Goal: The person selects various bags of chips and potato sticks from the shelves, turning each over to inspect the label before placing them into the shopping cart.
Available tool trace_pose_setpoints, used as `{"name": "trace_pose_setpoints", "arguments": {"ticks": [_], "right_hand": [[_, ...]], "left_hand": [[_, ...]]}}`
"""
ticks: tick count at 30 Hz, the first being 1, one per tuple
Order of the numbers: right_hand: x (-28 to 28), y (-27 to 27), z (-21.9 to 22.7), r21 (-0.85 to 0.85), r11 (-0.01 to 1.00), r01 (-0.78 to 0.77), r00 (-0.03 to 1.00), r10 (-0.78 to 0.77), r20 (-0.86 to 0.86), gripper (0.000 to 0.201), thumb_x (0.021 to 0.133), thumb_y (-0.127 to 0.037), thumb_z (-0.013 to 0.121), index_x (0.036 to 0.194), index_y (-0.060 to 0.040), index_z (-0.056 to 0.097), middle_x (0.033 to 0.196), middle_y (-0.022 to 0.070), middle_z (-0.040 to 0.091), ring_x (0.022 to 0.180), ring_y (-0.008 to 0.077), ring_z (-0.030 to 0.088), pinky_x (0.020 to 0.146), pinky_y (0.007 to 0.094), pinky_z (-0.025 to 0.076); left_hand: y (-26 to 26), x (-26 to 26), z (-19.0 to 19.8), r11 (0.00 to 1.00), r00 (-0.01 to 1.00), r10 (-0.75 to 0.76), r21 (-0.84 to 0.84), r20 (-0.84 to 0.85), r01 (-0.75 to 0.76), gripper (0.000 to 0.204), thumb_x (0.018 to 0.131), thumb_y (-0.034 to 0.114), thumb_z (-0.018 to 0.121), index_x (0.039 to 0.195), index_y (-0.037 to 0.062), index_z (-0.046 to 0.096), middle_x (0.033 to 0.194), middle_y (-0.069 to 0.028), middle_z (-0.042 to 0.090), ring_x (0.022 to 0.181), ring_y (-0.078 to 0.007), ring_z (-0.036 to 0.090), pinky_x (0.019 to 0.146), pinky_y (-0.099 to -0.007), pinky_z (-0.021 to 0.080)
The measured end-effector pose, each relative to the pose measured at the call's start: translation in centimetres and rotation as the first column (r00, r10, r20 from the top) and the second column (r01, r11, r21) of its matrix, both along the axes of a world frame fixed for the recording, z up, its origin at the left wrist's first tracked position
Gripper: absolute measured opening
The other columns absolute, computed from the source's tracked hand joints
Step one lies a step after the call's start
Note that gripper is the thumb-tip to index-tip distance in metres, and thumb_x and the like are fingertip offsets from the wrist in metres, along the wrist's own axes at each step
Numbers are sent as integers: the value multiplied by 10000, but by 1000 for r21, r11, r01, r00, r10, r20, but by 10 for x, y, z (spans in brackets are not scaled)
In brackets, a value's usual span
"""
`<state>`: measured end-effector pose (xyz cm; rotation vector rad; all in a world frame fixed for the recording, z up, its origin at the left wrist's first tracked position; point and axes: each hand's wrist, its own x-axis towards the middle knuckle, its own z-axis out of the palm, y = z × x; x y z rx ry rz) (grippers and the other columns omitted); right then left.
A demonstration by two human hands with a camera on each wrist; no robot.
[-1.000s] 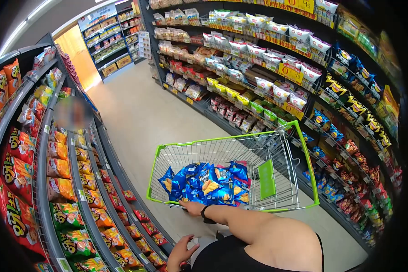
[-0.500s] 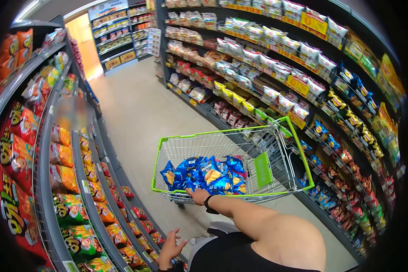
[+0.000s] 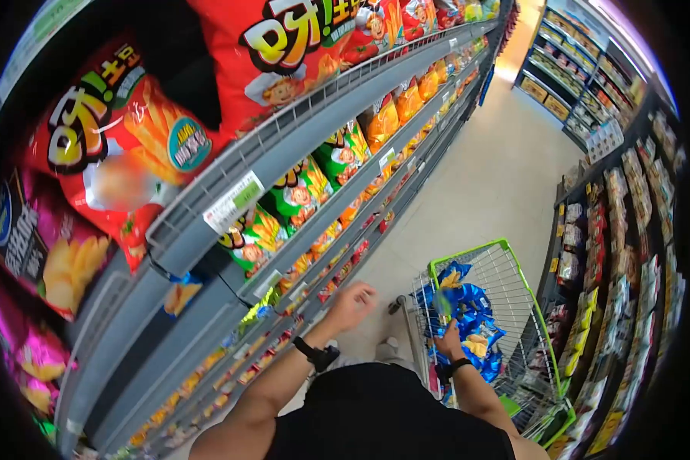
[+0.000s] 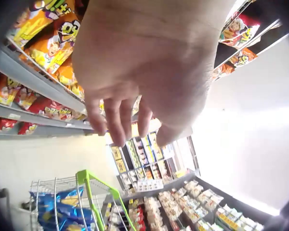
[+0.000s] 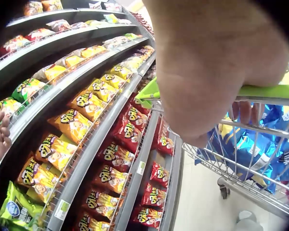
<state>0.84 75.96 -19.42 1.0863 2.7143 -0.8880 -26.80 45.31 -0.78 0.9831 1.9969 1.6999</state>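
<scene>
My right hand (image 3: 450, 343) grips the side rim of a wire shopping cart (image 3: 523, 268); in the right wrist view this hand (image 5: 207, 72) lies over the cart's green rim (image 5: 269, 91), its fingertips showing inside. Blue snack bags (image 3: 475, 303) lie piled in the cart. My left hand (image 3: 353, 305) hangs in the air between the shelf and the cart, holding nothing. Its fingers (image 4: 116, 120) are loosely bent in the left wrist view, near bagged snacks (image 4: 53, 45).
Shelves with large red bags (image 3: 130, 146) and green and orange bags (image 3: 303, 192) rise on the left. Another snack shelf (image 3: 629, 222) runs along the right. Between them the floor (image 3: 468, 176) leads to a far shelf unit (image 3: 563, 65).
The view has swung toward the left shelf, whose red bags now look much closer. The cart appears further right and turned. My left hand is higher in view; the right stays on the rim.
</scene>
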Motion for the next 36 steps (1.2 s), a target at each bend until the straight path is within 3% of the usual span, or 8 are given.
{"name": "trace_pose_setpoints", "arguments": {"ticks": [4,8,12,14,16,24,30,36], "right_hand": [[-5,17,8,-29,999,-35,999,33,-35,878,751,-207,764,1404,38,231,1235,421,484,1164,560,505,999,543,448],[-26,43,24,-19,995,-102,994,103,44,820,762,-275,793,1377,71,374,1261,418,475,1200,550,486,1033,513,433],[-47,78,23,123,951,-284,955,292,-58,423,794,-347,737,846,66,663,980,292,658,1081,475,553,977,492,451],[-53,88,21,45,959,-281,955,283,-83,414,802,-350,728,841,57,664,974,301,643,1027,465,558,939,509,449],[-51,83,37,13,960,-280,946,278,-164,365,810,-298,721,845,58,646,953,291,630,985,468,557,901,517,452],[-39,90,10,-69,967,-246,955,230,-186,378,849,-210,695,1084,45,545,996,271,618,957,450,604,839,489,480],[-43,81,-8,-63,992,-110,980,97,-171,535,844,-172,675,1258,53,422,948,218,649,867,360,650,817,415,508],[-55,94,2,-199,971,-132,980,98,-174,350,813,-160,675,1032,20,470,820,150,615,741,332,619,713,441,502]], "left_hand": [[-6,-15,61,812,790,582,193,-191,-551,84,827,27,710,861,45,636,853,-80,643,773,-204,638,723,-340,502],[-49,-35,112,458,219,789,312,-573,-832,232,794,70,749,966,45,596,967,-110,597,958,-298,572,891,-399,439],[-97,-71,121,118,-47,918,385,-393,-915,587,767,175,826,1181,-19,458,1134,-160,466,1088,-305,476,973,-427,391],[-117,-97,101,29,-50,940,227,-337,-974,762,741,265,875,1256,-66,423,1165,-186,488,1092,-303,488,1000,-415,410],[-115,-99,111,236,172,939,192,-298,-953,822,686,313,915,1242,-92,463,1152,-215,582,1078,-304,578,953,-401,471],[-119,-90,120,355,398,888,-205,-232,-912,683,691,307,907,1203,-20,596,1076,-242,710,1011,-397,687,860,-424,538],[-143,-76,125,304,274,907,46,-320,-952,747,667,225,916,1252,-7,513,1152,-228,657,1084,-403,639,922,-432,513],[-159,-51,128,275,249,919,45,-305,-960,852,666,211,916,1316,-16,414,1204,-205,610,1102,-365,619,939,-432,502]]}}
